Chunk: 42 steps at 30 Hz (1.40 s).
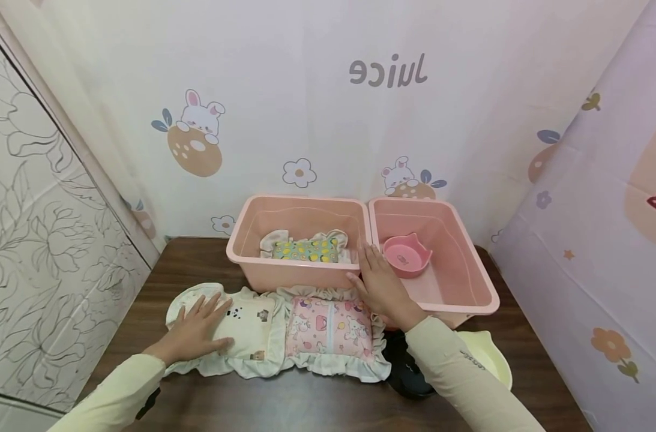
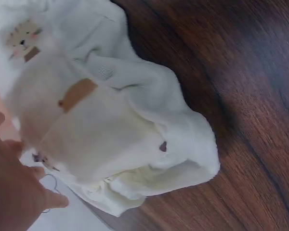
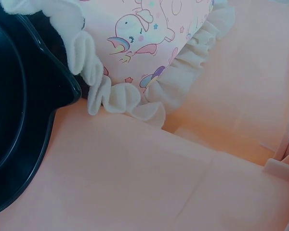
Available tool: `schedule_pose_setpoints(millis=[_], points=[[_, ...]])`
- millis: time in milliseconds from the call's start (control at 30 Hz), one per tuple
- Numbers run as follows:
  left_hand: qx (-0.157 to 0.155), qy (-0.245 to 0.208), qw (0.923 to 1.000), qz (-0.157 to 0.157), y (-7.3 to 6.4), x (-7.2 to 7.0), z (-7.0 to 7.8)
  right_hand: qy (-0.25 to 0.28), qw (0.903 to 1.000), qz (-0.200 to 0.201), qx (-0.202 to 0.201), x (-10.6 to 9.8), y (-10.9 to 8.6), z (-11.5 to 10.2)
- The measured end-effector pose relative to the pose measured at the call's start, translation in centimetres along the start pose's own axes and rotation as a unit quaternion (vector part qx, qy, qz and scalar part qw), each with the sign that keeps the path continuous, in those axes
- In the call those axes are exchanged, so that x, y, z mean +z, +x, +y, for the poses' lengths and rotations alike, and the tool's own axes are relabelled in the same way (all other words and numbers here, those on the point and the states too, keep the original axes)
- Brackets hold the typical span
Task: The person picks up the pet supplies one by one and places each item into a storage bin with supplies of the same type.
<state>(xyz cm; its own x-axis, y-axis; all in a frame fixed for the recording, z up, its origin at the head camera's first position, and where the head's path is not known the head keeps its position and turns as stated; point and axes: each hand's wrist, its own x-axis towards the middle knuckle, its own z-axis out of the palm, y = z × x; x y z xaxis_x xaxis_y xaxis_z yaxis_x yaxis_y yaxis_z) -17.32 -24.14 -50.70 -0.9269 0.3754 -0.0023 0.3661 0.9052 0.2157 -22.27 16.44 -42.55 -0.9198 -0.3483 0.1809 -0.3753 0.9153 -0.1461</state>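
Observation:
My left hand (image 1: 195, 330) lies with spread fingers on a cream ruffled pillow (image 1: 246, 327) printed with small animals. In the left wrist view, that pillow (image 2: 111, 130) fills the middle on the dark table, with my fingers at its left. My right hand (image 1: 384, 285) is at the adjoining rims of two pink bins, its fingers straight. Just left of it on the table lies a pink ruffled pillow (image 1: 330, 330) with unicorn prints, side by side with the cream one. The left bin (image 1: 300, 275) contains a lemon-print pillow (image 1: 306, 250); the right bin (image 1: 470, 291) holds a pink cat-eared bowl (image 1: 406, 257).
Under my right forearm, a black bowl (image 1: 409, 381) and a pale yellow bowl (image 1: 492, 354) are partly hidden on the dark wooden table (image 1: 284, 402). A printed curtain (image 1: 328, 120) hangs behind the bins, and a flower-patterned panel (image 1: 41, 240) stands at left.

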Motion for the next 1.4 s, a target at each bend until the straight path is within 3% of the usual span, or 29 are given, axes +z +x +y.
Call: schedule_pose_setpoints(millis=[167, 333, 833, 1400], points=[[0.013, 0.013, 0.9997, -0.015, 0.3, 0.7, -0.6, 0.002, 1.0, 0.0, 0.003, 0.0, 0.0, -0.1], [0.022, -0.008, 0.9992, -0.032, 1.1, 1.1, -0.8, -0.004, 0.9999, -0.005, 0.009, 0.0, 0.0, 0.0], [-0.003, 0.002, 0.9978, -0.066, 2.0, 1.7, -0.4, -0.01, 0.9999, -0.001, 0.011, 0.1, 0.0, -0.1], [0.039, 0.069, 0.9965, 0.025, 1.7, 1.6, -0.2, -0.018, 0.9998, 0.001, 0.011, 0.4, -0.1, 0.0]])
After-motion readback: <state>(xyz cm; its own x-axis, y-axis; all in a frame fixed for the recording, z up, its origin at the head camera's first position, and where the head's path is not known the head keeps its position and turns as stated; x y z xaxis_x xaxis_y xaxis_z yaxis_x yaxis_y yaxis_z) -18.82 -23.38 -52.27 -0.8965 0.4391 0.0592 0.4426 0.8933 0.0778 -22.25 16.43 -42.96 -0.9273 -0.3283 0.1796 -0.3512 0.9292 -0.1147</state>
